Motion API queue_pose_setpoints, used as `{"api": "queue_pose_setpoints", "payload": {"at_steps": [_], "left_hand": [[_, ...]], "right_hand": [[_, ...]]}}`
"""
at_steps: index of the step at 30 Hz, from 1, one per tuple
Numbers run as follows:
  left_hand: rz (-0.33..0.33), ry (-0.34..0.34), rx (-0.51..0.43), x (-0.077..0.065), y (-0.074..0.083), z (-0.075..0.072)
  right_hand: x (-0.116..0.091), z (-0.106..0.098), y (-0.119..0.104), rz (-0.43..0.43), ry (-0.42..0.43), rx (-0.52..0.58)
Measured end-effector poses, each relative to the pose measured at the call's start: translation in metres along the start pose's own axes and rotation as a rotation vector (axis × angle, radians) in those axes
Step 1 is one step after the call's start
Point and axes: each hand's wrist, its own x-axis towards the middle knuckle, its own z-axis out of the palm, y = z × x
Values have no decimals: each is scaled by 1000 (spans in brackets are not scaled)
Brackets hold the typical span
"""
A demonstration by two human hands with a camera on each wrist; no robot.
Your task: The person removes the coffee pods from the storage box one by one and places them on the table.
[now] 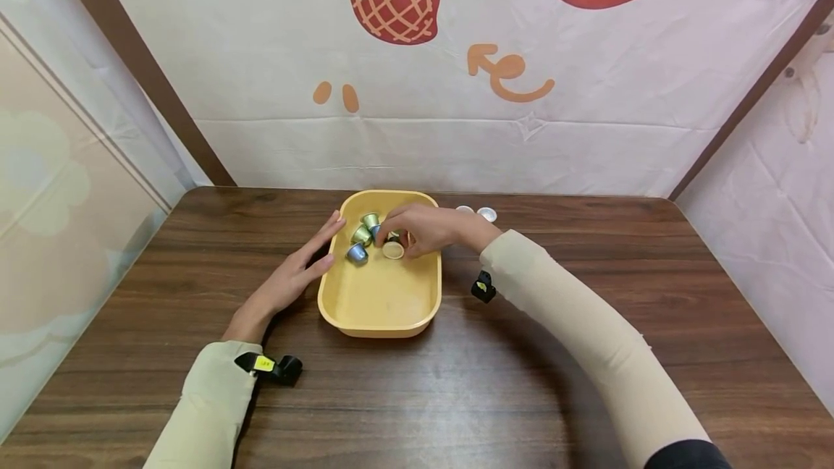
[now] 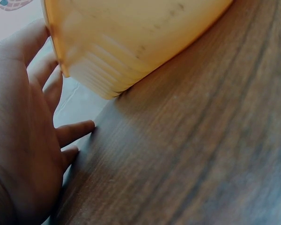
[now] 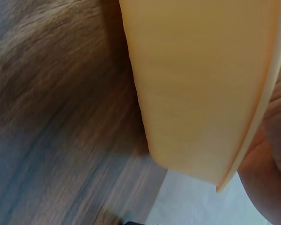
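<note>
A yellow plastic tub stands on the table with several coffee capsules in it. My left hand rests against its left rim, fingers spread and fairly straight. In the left wrist view, that hand touches the edge of the tub. My right hand reaches inside and pinches a dark coffee capsule, its pale lid facing me. Left of these fingers lie green capsules and a blue capsule. The tub wall hides the right fingertips in the right wrist view.
Two silvery-white round pieces lie behind my right wrist, near the table's back edge; the wrist partly covers one. The brown wooden table meets a white printed curtain at the back.
</note>
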Motion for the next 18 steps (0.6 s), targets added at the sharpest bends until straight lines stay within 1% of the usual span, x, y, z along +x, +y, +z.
{"api": "queue_pose_setpoints", "payload": {"at_steps": [4, 9, 13, 18], "left_hand": [[-2, 0, 0, 0, 2, 0], [-4, -1, -4, -1, 3, 0], [0, 0, -12, -1, 2, 0], [4, -2, -11, 0, 0, 0]], "right_hand": [[4, 2, 0, -18, -4, 20], [8, 5, 1, -29, 6, 11], [10, 6, 3, -24, 18, -35], [11, 6, 4, 39, 1, -134]]}}
